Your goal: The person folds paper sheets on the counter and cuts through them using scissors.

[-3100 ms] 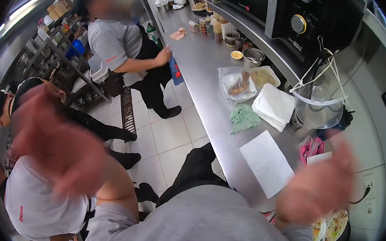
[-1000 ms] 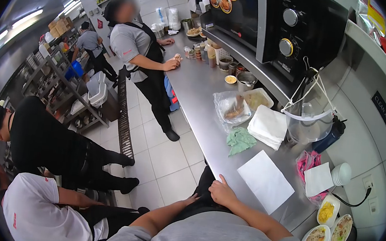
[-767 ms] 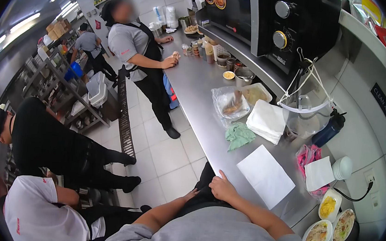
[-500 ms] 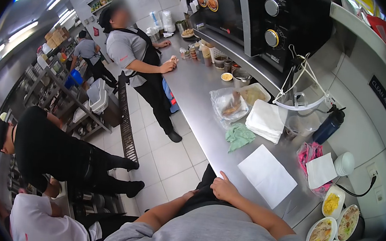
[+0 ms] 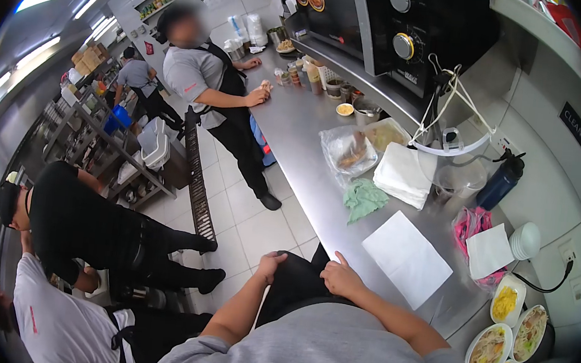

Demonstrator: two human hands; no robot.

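Observation:
My left hand [image 5: 271, 266] is closed, fingers curled inward, against the black cloth [image 5: 293, 285] over my leg. Beside the counter's front edge, my right hand [image 5: 343, 277] is curled, its index finger pointing up towards the edge. What either hand may hold is hidden. A white sheet of paper [image 5: 407, 259] lies flat on the steel counter [image 5: 294, 147], to the right of my right hand. Beyond the paper are a crumpled green cloth [image 5: 364, 199], a stack of white cloths [image 5: 405, 176] and a clear plastic bag with food [image 5: 347, 156].
A co-worker [image 5: 199, 78] stands at the counter's far end; others are at the left and back. Black microwaves [image 5: 423, 33] sit on a shelf above the counter. A dark bottle [image 5: 500, 181] stands near the wall, with food trays [image 5: 488, 350] at lower right.
Both raised, blurred hands have come down to the lap and counter edge. Since half a second ago, my left hand has moved up and left, showing more of its fingers. The view has shifted slightly.

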